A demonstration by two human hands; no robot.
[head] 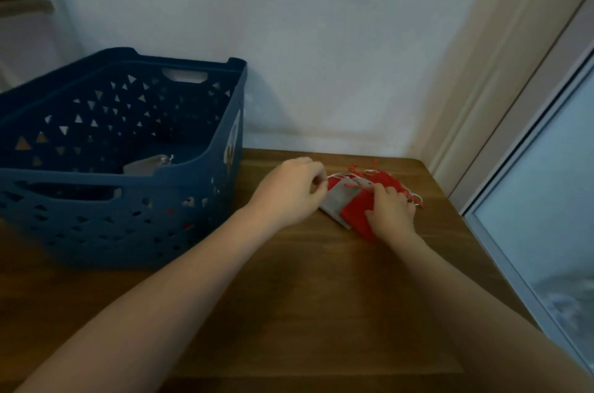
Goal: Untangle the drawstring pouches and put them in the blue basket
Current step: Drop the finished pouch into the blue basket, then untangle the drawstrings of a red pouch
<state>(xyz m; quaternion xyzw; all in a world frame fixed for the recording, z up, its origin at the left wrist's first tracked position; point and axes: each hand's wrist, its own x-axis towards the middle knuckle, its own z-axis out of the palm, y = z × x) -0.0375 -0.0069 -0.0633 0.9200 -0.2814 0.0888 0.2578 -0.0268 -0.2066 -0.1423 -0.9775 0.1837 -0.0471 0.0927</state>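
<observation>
A small pile of red and grey drawstring pouches lies at the far right of the wooden table. A grey pouch (pixel 337 201) overlaps a red pouch (pixel 355 214), and another red pouch (pixel 385 181) lies behind them, with red and white cords tangled around the pile. My left hand (pixel 292 191) is at the pile's left edge, its fingers curled and pinching a white cord. My right hand (pixel 390 214) rests on the red pouch, its fingertips holding a red cord on the grey pouch. The blue basket (pixel 180 167) stands to the left, with one grey pouch (pixel 146 164) inside.
The basket has perforated walls and stands against the white wall (pixel 321 55). A window frame (pixel 501 187) runs along the table's right edge. Bare wooden tabletop (pixel 289 280) spreads between my forearms towards the near edge.
</observation>
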